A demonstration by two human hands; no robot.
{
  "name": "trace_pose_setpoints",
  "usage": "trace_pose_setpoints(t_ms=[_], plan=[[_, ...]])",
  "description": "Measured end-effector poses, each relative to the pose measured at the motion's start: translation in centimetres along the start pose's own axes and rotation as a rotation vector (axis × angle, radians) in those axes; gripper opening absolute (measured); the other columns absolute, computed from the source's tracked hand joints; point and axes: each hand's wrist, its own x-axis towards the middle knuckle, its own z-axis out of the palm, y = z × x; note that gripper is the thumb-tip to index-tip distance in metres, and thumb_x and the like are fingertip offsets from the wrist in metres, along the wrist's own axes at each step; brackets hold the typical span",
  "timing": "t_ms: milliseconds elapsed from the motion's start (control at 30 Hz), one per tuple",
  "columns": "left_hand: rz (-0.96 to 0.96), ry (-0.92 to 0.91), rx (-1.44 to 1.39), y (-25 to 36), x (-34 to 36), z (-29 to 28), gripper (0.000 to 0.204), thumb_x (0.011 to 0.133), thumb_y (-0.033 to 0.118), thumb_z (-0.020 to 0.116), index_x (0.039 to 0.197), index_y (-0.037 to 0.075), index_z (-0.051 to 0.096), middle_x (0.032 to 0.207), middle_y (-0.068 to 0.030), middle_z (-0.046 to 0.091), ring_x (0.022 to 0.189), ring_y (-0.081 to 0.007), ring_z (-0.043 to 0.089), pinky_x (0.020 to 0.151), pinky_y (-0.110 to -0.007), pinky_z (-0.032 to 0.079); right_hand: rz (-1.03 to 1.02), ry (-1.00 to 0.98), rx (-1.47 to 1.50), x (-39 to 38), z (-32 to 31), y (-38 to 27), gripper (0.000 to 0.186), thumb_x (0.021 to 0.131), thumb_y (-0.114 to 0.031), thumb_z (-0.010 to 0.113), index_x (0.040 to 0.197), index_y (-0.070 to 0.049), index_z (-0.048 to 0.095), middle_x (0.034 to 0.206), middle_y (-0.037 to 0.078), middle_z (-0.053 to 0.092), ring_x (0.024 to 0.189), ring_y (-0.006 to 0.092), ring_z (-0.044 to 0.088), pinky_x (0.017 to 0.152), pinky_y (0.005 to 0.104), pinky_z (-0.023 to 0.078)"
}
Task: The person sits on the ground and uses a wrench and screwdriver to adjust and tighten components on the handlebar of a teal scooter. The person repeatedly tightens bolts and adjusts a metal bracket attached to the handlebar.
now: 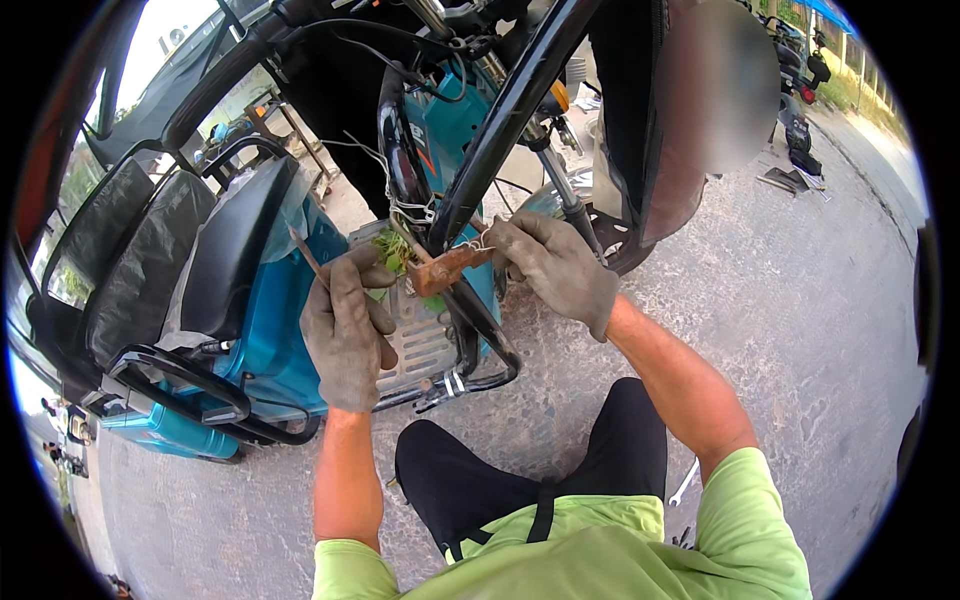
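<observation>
My left hand (345,325), in a grey-brown work glove, is closed around a thin brown rod (306,254) that sticks up past the fingers. My right hand (555,262), gloved alike, pinches thin pale wire (482,241) beside the right end of a rusty brown metal piece (445,268). That piece lies across the black tubular frame (470,200) of a teal vehicle. More wire (412,210) is wound around the tubes just above. Green leaves (393,250) are lodged between my left hand and the rusty piece. My right fingertips are partly hidden.
Black padded seats (240,250) rise from the teal body (270,330) on the left. Below my hands is a slotted grey footboard (410,340). A wrench (684,482) lies on the concrete ground (780,330) by my right knee. Another person, in dark clothing, stands close at upper right.
</observation>
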Motion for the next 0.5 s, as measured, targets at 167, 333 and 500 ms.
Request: trace_pose_setpoints(t_ms=[167, 333, 500], plan=[[-0.445, -0.434, 0.048, -1.8, -5.6, 0.7, 0.059, 0.115, 0.050, 0.048, 0.117, -0.004, 0.071, 0.082, -0.0067, 0.072, 0.053, -0.0081, 0.056, 0.045, -0.020, 0.043, -0.009, 0.086, 0.071, -0.4, 0.9, 0.6, 0.046, 0.112, -0.044, 0.056, 0.111, -0.001, 0.071, 0.082, 0.002, 0.061, 0.076, 0.0106, 0.054, 0.071, 0.0280, 0.049], [-0.527, -0.548, -0.044, -3.4, -5.9, 2.7, 0.060, 0.115, 0.050, 0.047, 0.116, -0.005, 0.071, 0.079, -0.0057, 0.071, 0.053, -0.0085, 0.057, 0.045, -0.022, 0.044, 0.006, 0.045, 0.052, -0.1, 0.3, 0.4, 0.047, 0.111, -0.044, 0.056, 0.106, 0.001, 0.071, 0.083, 0.005, 0.063, 0.077, 0.0122, 0.057, 0.074, 0.0294, 0.049], [-0.472, -0.538, -0.050, -3.5, -4.4, 3.5, 0.059, 0.115, 0.050, 0.047, 0.115, -0.004, 0.070, 0.078, -0.0056, 0.070, 0.052, -0.0083, 0.056, 0.046, -0.022, 0.044, -0.037, -0.027, 0.100, 0.4, -0.4, 1.0, 0.048, 0.111, -0.047, 0.058, 0.109, 0.000, 0.071, 0.086, 0.002, 0.063, 0.077, 0.0091, 0.054, 0.071, 0.0274, 0.048]])
